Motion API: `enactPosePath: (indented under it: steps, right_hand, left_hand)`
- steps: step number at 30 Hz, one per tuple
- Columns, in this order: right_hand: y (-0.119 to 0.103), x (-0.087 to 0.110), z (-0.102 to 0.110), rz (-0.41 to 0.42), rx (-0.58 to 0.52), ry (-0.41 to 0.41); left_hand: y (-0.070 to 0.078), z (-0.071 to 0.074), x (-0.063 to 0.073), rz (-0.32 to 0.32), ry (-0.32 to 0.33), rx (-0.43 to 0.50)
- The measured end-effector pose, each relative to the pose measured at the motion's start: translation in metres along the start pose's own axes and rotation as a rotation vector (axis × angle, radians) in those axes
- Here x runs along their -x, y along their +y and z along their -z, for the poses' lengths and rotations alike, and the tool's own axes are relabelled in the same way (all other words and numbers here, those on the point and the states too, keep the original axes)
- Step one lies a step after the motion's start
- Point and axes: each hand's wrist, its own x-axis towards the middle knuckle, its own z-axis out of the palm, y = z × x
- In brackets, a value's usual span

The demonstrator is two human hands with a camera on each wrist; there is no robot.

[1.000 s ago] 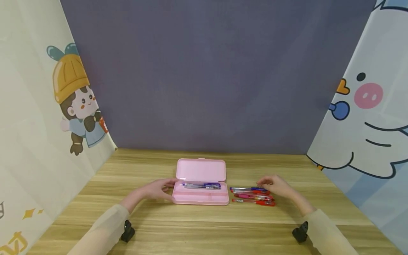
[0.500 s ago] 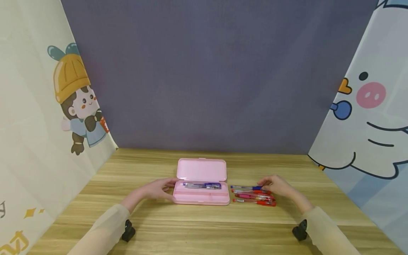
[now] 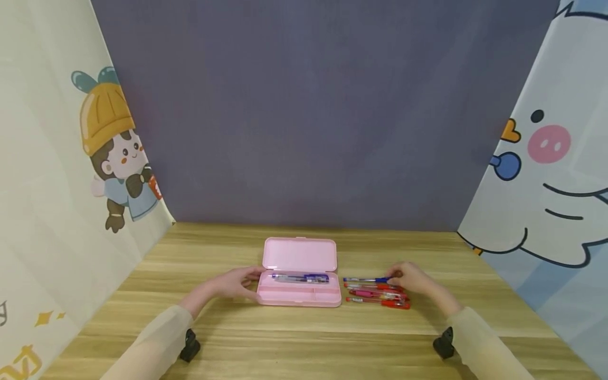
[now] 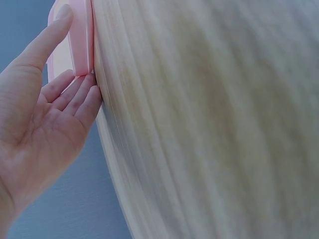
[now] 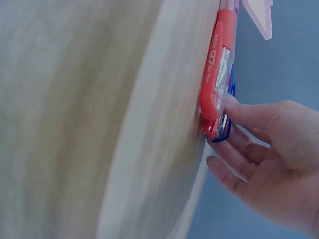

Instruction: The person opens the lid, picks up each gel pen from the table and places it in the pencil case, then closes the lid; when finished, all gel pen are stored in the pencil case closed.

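A pink pencil case [image 3: 299, 303] lies with its lid raised at the back. Two or so pens with purple-blue caps [image 3: 313, 278] rest in its rear compartment. My left hand [image 3: 233, 282] holds the case's left end, thumb at the front and fingers toward the back; in the left wrist view the thumb [image 4: 55, 27] lies against the pink wall. To the right of the case, my right hand [image 3: 410, 278] pinches the capped end of a blue pen [image 3: 361, 279] at the back of a loose pen row. In the right wrist view a red gel pen [image 5: 218, 64] partly hides it.
Several red pens [image 3: 380, 294] lie side by side just in front of the blue one, tips toward the case. The wooden table [image 3: 304, 343] meets a dark grey backdrop [image 3: 304, 116]. Printed cartoon panels stand left and right.
My right fingers have closed on the blue pen's cap end, and that pen now lies slightly apart from the red ones. The left hand and the case have hardly moved.
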Motion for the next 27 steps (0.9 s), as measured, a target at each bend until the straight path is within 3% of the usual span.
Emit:
enactPosePath:
  steps: [5, 15, 27]
  right_hand:
    - [-0.001, 0.001, 0.002, 0.011, -0.007, 0.022]
    - [-0.014, 0.004, 0.011, 0.001, -0.006, 0.14]
    - [-0.032, 0.002, 0.004, 0.027, -0.042, 0.203]
  left_hand:
    - [-0.006, -0.002, 0.0, 0.006, 0.007, -0.025]
    - [-0.008, -0.002, -0.001, 0.006, 0.013, -0.021]
    - [-0.008, -0.001, -0.002, -0.01, 0.016, -0.04]
